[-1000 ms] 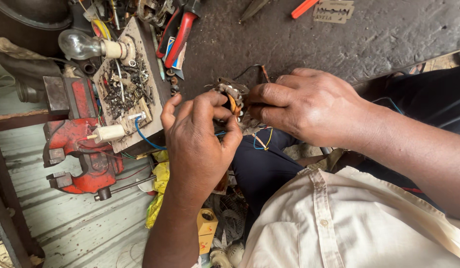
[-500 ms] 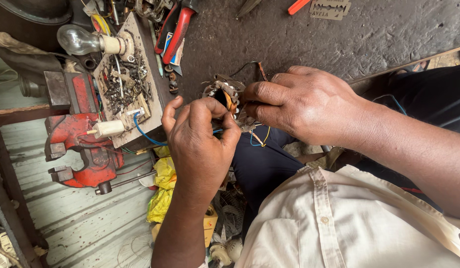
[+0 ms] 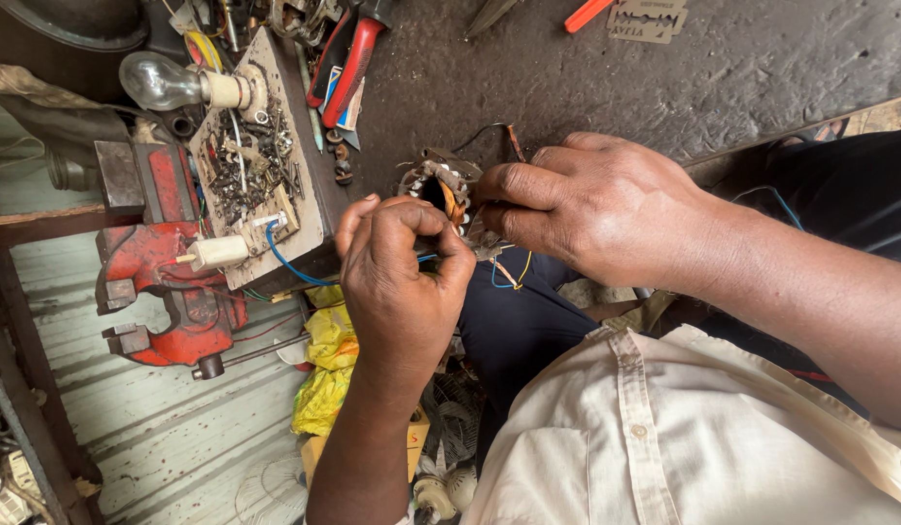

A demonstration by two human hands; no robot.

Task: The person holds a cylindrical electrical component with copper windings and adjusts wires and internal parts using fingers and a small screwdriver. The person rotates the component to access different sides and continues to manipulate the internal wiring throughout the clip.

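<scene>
Pretty cramped view here: small motor stator (image 3: pixel 441 185) with copper windings held right at the edge of the dark bench (image 3: pixel 587 78), pinched between both hands. Right hand (image 3: pixel 606 209) wrapped over its right side, fingers (image 3: pixel 514 185) pressed together and clamped on the metal body. Left hand (image 3: pixel 402 272) curled in from below, fingers (image 3: pixel 397 214) bunched tight at the winding, thumb tip tucked in, though can't tell exactly what's nipped between them. Thin blue and yellow wires (image 3: pixel 509 272) dangling loose just under the stator, over the dark trousers. Off to the left, a red vise (image 3: pixel 169 282) below a board of scrap parts (image 3: pixel 246 165), with a clear light bulb (image 3: pixel 164 83) lying at the board's top. Red-handled pliers (image 3: pixel 358 53) up top on the bench, well apart from the hands.
</scene>
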